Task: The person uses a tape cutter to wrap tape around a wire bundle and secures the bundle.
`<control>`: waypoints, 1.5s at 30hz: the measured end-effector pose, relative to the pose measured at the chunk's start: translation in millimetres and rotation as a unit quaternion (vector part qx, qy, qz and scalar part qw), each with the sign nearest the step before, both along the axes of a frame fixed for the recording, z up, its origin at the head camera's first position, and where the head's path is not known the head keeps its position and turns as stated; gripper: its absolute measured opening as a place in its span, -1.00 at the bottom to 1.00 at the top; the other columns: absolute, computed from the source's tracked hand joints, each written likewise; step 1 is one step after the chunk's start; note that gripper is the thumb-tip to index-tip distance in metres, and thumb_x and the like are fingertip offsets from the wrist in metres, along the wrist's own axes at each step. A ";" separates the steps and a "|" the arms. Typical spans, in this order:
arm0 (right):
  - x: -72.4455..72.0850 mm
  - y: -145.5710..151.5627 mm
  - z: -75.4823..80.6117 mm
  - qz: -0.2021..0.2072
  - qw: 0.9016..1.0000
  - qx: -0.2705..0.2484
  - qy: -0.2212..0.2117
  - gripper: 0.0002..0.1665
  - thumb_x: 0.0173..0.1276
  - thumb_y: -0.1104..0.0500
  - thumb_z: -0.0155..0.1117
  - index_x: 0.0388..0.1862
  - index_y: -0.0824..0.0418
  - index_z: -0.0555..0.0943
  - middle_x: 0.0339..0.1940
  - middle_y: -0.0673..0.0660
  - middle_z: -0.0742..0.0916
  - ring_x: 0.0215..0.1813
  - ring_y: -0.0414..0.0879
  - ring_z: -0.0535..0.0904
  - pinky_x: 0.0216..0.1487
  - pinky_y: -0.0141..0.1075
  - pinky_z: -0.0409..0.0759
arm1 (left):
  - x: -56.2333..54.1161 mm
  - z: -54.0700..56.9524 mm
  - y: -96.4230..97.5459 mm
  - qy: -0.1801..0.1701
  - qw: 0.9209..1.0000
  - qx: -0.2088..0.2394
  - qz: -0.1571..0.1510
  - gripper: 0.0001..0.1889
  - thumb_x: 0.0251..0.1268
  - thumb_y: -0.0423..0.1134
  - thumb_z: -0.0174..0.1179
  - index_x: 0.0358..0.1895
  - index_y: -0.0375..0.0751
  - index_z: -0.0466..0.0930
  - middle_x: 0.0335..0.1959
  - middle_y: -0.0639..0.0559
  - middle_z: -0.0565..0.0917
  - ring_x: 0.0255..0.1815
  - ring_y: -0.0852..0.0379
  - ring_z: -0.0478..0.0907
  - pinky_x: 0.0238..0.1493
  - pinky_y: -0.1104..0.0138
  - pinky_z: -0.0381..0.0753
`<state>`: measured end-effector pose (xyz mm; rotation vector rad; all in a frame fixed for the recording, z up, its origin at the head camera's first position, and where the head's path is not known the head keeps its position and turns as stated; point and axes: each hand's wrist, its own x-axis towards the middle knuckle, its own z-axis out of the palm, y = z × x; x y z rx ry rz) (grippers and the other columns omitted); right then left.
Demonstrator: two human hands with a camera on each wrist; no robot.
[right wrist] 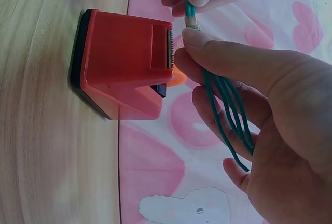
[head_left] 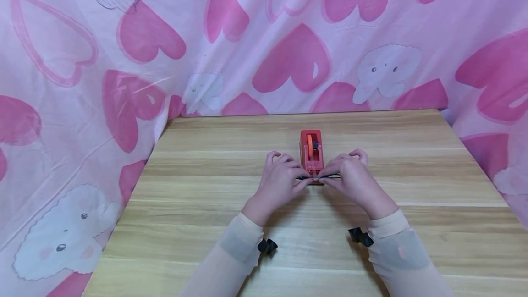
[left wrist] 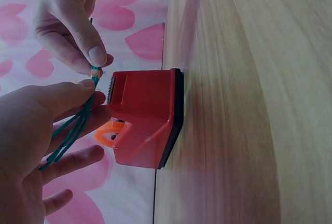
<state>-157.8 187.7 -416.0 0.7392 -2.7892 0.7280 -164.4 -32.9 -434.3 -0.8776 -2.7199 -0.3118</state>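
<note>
A bundle of thin green wires (left wrist: 72, 130) is held in front of a red tape dispenser (head_left: 312, 165), close to its toothed cutting edge. My left hand (head_left: 280, 180) pinches the bundle between thumb and forefinger, with its other fingers spread. From the opposite side my right hand (head_left: 352, 180) pinches it too, thumb against forefinger. Between the two pinches shows a short pale, shiny band (right wrist: 192, 22) around the wires. Loose wire ends fan out across the right palm in the right wrist view. An orange tape roll (head_left: 310, 146) sits inside the dispenser.
The dispenser stands on a wood-grain table (head_left: 214, 164). A pink curtain (head_left: 247, 58) with hearts and white cartoon animals hangs behind the table and along its sides. Small black devices (head_left: 267, 246) are fixed at both wrists.
</note>
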 end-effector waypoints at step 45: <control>-11.5 7.5 2.8 -0.025 0.963 -0.078 -0.258 -0.83 0.45 0.04 0.40 -0.13 0.05 0.84 -0.19 0.01 0.85 -0.24 -0.10 0.60 -0.20 -0.24 0.52 | 1.1 -8.2 -3.3 0.156 0.986 0.013 -0.059 -0.86 0.30 0.03 0.41 -0.23 0.15 0.88 -0.27 0.27 0.80 -0.01 0.20 0.59 0.35 0.08 0.40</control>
